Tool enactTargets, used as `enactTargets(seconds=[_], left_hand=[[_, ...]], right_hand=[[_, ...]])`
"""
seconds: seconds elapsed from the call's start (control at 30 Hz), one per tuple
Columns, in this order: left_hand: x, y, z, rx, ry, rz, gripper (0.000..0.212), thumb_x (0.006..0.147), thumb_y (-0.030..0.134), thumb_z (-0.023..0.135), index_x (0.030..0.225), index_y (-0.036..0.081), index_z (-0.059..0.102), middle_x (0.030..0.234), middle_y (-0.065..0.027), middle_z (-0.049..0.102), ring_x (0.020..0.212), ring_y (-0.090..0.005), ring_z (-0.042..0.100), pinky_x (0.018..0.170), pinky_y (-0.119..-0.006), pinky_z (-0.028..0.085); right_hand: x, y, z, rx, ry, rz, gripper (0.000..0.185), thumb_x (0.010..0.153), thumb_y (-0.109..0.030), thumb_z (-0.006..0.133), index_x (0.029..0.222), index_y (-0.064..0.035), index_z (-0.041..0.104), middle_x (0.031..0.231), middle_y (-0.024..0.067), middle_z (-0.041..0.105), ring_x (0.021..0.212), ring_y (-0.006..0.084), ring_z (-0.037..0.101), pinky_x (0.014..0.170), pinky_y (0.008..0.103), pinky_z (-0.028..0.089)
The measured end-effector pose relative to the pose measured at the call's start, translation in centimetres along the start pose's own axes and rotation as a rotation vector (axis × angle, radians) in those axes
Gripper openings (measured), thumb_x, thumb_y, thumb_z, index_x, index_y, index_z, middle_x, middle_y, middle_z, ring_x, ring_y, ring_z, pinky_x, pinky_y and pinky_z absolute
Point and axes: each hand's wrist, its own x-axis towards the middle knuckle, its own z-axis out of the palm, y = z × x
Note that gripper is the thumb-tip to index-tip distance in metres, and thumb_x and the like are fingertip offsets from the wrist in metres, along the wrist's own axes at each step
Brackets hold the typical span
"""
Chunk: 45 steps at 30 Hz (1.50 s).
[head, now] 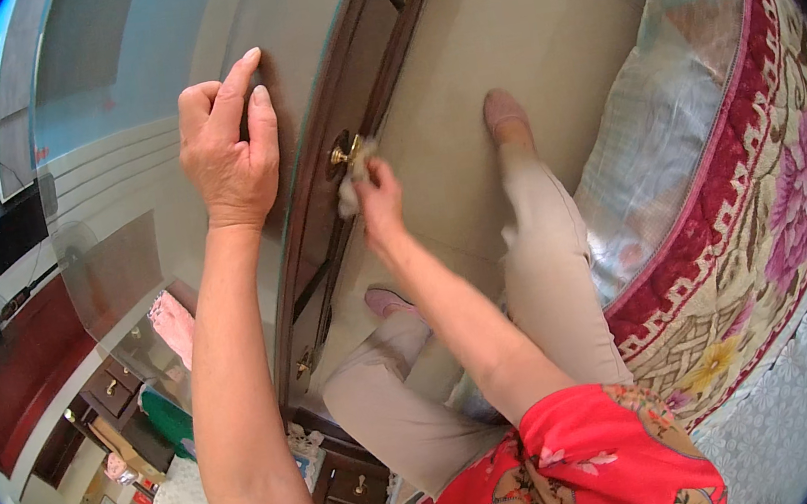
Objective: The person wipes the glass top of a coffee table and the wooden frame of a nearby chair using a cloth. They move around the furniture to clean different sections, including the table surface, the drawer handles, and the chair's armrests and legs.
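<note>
My left hand [231,141] rests against a glass pane [196,36], its index finger extended and the others bent, with nothing in it. Below and to its right, my right hand [376,199] holds a small pale cloth [352,186] against a brass knob [340,155] on the dark wooden frame [312,153]. The cloth and fingers are slightly blurred. A lower brass pull [304,364] sits on the same dark wood.
A bed with a floral quilt [794,204] and a clear plastic bag [647,116] lie to the right. Dark wooden drawers [351,500] stand below. Two feet in pink shoes [504,107] are on the tiled floor [533,17].
</note>
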Motion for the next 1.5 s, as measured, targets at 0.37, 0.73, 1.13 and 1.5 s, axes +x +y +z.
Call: enactTargets(seconds=[0.37, 0.73, 1.13, 1.5], left_hand=[[0.5, 0.9, 0.0, 0.027, -0.029, 0.008, 0.032, 0.084, 0.012, 0.06, 0.114, 0.019, 0.068, 0.084, -0.0029, 0.049, 0.074, -0.0169, 0.05, 0.065, -0.03, 0.045], [0.5, 0.9, -0.2, 0.04, -0.088, 0.002, 0.034, 0.086, 0.008, 0.057, 0.119, 0.012, 0.065, 0.089, -0.0051, 0.049, 0.078, -0.0173, 0.05, 0.069, -0.028, 0.043], [0.4, 1.0, -0.1, 0.042, -0.114, 0.043, 0.039, 0.084, 0.003, 0.056, 0.121, 0.01, 0.063, 0.092, -0.0066, 0.05, 0.08, -0.0175, 0.05, 0.07, -0.027, 0.044], [0.7, 1.0, -0.1, 0.064, -0.125, 0.069, 0.037, 0.087, 0.005, 0.053, 0.123, 0.007, 0.062, 0.094, -0.006, 0.05, 0.083, -0.016, 0.049, 0.073, -0.026, 0.043]], right_hand=[[4.7, -3.3, -0.4, -0.239, -0.034, -0.571, 0.023, 0.074, 0.003, 0.046, 0.095, -0.0001, 0.057, 0.102, 0.0075, 0.054, 0.101, 0.0226, 0.053, 0.091, 0.0277, 0.04], [8.9, -15.4, 4.0, -0.188, 0.111, -0.761, 0.041, 0.091, -0.013, 0.048, 0.131, -0.0028, 0.048, 0.139, 0.0181, 0.043, 0.129, 0.0337, 0.039, 0.108, 0.0391, 0.03], [9.2, -3.0, 1.5, -0.303, 0.192, -0.364, 0.043, 0.094, -0.01, 0.047, 0.135, 0.0009, 0.038, 0.137, 0.0202, 0.039, 0.127, 0.0351, 0.038, 0.107, 0.0407, 0.03], [14.6, -9.8, 3.1, 0.001, 0.166, -0.21, 0.047, 0.097, -0.022, 0.038, 0.141, -0.0038, 0.036, 0.143, 0.0185, 0.037, 0.13, 0.0311, 0.036, 0.108, 0.0382, 0.028]])
